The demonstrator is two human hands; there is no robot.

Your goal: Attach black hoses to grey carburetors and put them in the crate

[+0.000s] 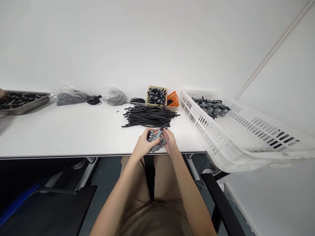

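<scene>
My left hand (142,143) and my right hand (169,141) meet at the near edge of the white table (73,131), both closed round a small grey metal part (156,141). A short black rubber hose (164,126) sticks up from the part's top, by my right fingers. Just beyond the hands lies a pile of black hoses (149,116).
A tan box of black pieces (156,96) and an orange basket (173,99) stand behind the pile. A white slotted crate (236,131) with several finished parts (211,107) sits at the right. Bags of small pieces (71,97) and a metal tray (22,101) lie far left.
</scene>
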